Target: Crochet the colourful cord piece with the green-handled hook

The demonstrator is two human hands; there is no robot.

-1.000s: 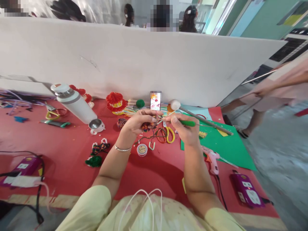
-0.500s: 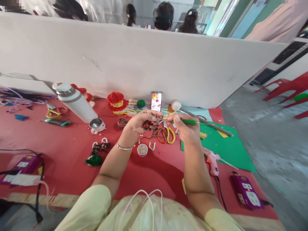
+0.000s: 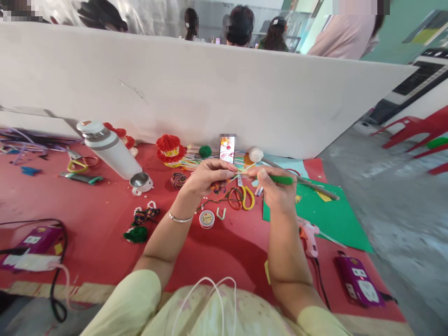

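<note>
Green-handled tool [image 3: 283, 179] lies in the closed grip of the right hand [image 3: 278, 192].

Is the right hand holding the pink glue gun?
No, the pink glue gun lies on the red table, while the right hand holds a green-handled tool.

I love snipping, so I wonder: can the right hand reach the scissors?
Probably yes: the scissors lie close by the right hand, and nothing seems to cover their yellow handle. But that hand holds a green-handled tool, so it may need to let go first.
</note>
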